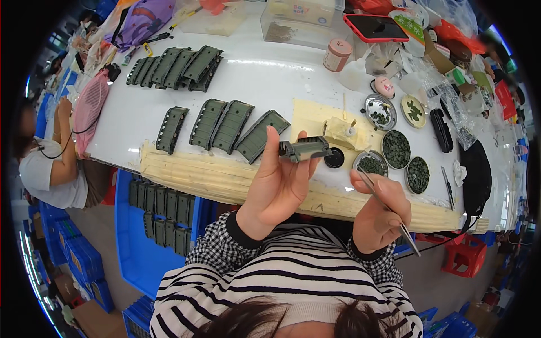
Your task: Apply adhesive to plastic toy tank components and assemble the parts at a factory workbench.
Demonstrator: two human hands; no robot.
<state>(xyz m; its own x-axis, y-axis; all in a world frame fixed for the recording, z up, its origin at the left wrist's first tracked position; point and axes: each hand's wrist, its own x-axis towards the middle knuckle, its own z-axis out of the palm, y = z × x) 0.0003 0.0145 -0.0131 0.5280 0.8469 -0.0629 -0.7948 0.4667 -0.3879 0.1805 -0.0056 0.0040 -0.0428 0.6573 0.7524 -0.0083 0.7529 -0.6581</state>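
My left hand (pixel 273 191) is raised over the table's front edge, its fingers and thumb around a dark green curved plastic part (pixel 307 149). In my right hand (pixel 383 217) is a pair of metal tweezers (pixel 408 239), gripped slantwise, with the tips pointing at a round tin (pixel 385 163) of small dark green pieces. Whether anything sits between the tips is too small to tell. Two more tins of green pieces (pixel 396 148) (pixel 418 173) stand to the right. Left of my left hand, a tilted green part (pixel 262 135) lies beside several similar parts (pixel 211 125).
At the far left of the table lies a group of more green parts (pixel 174 67). A blue crate (pixel 138 248) below holds further ones. A yellow block (pixel 344 134), a black lid (pixel 334 158) and a pink jar (pixel 337 55) stand ahead. Another person (pixel 56 163) sits at the left.
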